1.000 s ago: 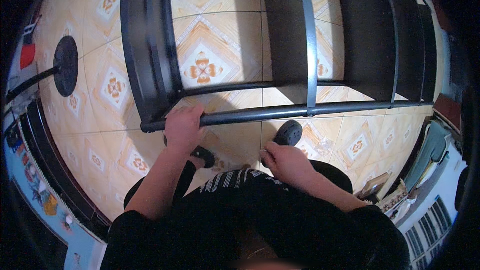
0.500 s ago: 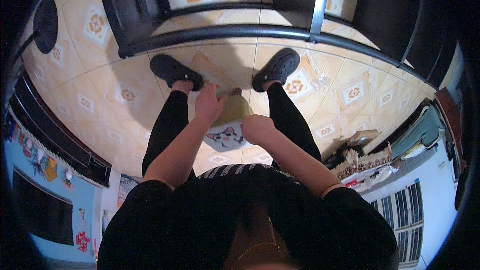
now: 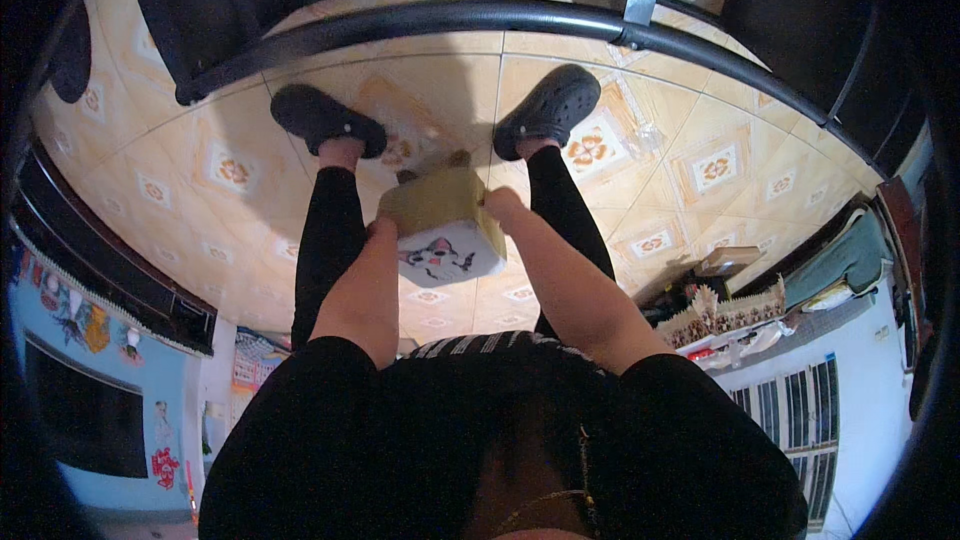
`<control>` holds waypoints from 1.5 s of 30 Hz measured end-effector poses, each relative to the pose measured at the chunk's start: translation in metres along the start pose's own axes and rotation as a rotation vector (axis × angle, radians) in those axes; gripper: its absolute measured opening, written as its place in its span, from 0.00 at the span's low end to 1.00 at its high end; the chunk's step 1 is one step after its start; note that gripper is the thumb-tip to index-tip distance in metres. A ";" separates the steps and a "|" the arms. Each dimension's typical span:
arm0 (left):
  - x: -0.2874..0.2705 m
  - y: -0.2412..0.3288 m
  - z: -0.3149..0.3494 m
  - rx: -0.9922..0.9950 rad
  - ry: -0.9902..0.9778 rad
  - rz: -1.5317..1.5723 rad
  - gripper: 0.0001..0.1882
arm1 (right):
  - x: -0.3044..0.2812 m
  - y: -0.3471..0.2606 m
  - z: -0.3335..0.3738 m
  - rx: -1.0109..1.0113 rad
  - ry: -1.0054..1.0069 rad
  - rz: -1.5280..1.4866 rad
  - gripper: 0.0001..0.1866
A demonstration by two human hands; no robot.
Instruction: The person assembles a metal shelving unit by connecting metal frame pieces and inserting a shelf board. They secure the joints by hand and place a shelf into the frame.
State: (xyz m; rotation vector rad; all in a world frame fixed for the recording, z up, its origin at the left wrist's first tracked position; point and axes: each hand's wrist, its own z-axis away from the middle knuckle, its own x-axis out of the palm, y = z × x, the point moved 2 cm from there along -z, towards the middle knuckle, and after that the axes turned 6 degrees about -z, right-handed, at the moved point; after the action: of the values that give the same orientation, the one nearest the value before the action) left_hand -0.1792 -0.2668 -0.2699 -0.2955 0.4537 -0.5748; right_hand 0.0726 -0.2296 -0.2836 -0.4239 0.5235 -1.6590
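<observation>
Between my legs is a small stool (image 3: 435, 202) with yellow-green sides, short brown feet and a pale top printed with a cat's face. It is tilted, its feet toward the far side and its top toward me. My left hand (image 3: 381, 229) presses on its left side, with the fingers mostly hidden behind that edge. On the right side, my right hand (image 3: 502, 208) is closed against the stool near its upper corner. Both forearms reach down to it from my black sleeves.
My feet wear dark clogs (image 3: 549, 112) on either side of the stool. Ahead runs a black tubular frame (image 3: 430, 22) along the patterned tile floor (image 3: 232, 169). Off to the right are a cardboard box (image 3: 728, 261) and a green cloth (image 3: 830, 257). A dark low cabinet (image 3: 110, 260) stands left.
My left hand has moved down from beyond the stool to its left side. The stool has turned, showing more of its yellow-green side and feet. My right hand has shifted slightly farther away.
</observation>
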 end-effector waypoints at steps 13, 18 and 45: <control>-0.065 0.024 0.069 0.180 -0.266 -0.541 0.55 | -0.090 -0.030 0.052 0.345 0.308 -0.291 0.20; -0.164 0.015 0.231 0.189 -0.047 -0.382 0.45 | -0.108 -0.090 0.143 0.190 0.549 -0.329 0.16; -0.607 -0.207 0.397 0.898 0.147 0.658 0.22 | -0.304 -0.714 0.361 -0.151 1.072 -0.251 0.19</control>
State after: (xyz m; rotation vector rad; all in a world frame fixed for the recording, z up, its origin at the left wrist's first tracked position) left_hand -0.5311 -0.0241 0.3511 0.7401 0.3643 -0.1094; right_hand -0.2679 0.1164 0.4217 0.3663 1.4274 -2.0184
